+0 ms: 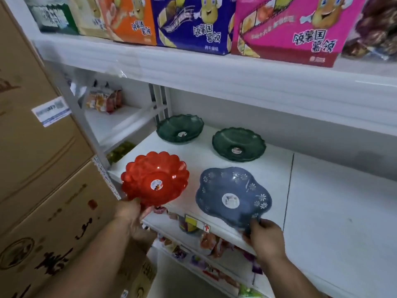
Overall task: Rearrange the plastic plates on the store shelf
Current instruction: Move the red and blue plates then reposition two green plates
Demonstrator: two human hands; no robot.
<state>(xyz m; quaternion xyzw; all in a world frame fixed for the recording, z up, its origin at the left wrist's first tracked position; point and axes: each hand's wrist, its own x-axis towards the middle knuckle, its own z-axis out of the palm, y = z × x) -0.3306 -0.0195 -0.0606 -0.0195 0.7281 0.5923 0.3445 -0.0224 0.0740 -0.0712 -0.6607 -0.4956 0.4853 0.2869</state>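
My left hand [131,214] is closed on the near rim of the red plate [155,181], with the thumb on top, and it holds this plate tilted up toward me at the front left corner of the shelf [322,211]; I cannot tell if the far side of the plate touches the board or hangs just over it. My right hand [265,236] pinches the near edge of the blue plate [233,195], which lies almost flat at the front of the shelf with its near lobe past the front lip. The two plates sit just beside each other, red to the left and blue to the right, so each hand is already on the plate nearer to it and no crossing is needed. Both plates are roundish, so there is no real long axis to turn. Behind them, toward the back wall, two green plates [180,129] [238,144] stand side by side with a gap between them. I judge the open room is to the right, where the board is bare past the seam. To the left the shelf upright and the stacked cartons [43,168] are close, so the red plate has little room there.
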